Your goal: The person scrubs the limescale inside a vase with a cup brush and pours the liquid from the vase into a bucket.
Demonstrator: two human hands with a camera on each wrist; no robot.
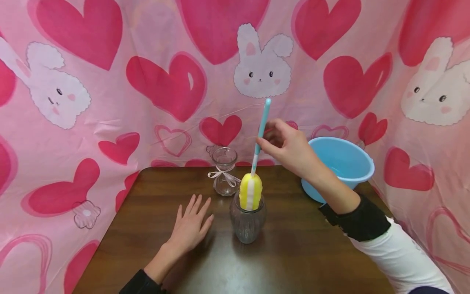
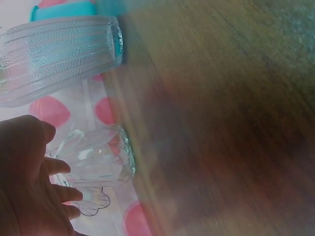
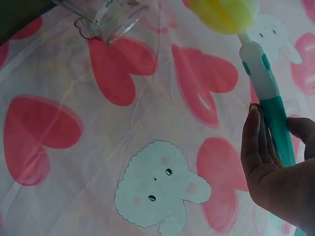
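Observation:
My right hand [image 1: 293, 149] pinches the teal handle of a sponge bottle brush [image 1: 251, 190] between thumb and fingers. The brush stands nearly upright, its yellow-and-white sponge head partly inside the mouth of a ribbed, greyish glass vase [image 1: 247, 226]. In the right wrist view the thumb and fingers lie on opposite sides of the brush handle [image 3: 276, 123]. To the left of the ribbed vase, my left hand [image 1: 188, 228] rests palm down on the table with its fingers spread. It holds nothing and is apart from the vase.
Behind the ribbed vase stands a clear, narrow-necked glass vase [image 1: 224, 183] with a white ribbon bow. A light blue basin [image 1: 339, 178] sits at the back right, partly behind my right forearm. The dark wooden table [image 1: 301, 253] backs onto a pink heart-and-rabbit cloth [image 1: 154, 36].

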